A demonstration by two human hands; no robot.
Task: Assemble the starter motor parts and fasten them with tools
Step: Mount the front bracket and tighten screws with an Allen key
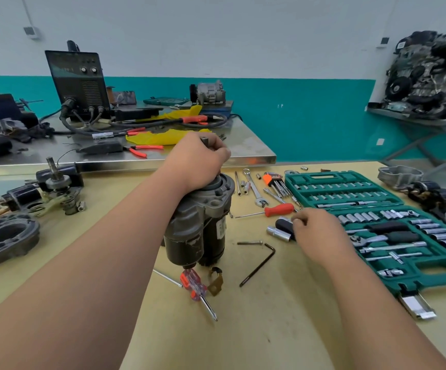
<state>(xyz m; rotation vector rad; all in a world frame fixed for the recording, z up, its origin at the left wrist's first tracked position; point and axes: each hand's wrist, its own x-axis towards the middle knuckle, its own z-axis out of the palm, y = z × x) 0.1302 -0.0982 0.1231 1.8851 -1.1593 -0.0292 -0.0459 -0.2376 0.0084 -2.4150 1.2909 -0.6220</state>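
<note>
Starter motor is standing upright on the workbench, left hand gripping its top end, right hand clasping a black-handled socket driver just beside the green socket case.

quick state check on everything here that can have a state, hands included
starter motor, standing upright on table
left hand, curled round the motor's top shaft
right hand, fingers curled on socket driver
socket driver, lying on table under right hand
socket set case, open, flat on table
red screwdriver, lying flat, untouched
hex key, lying flat, untouched
</note>
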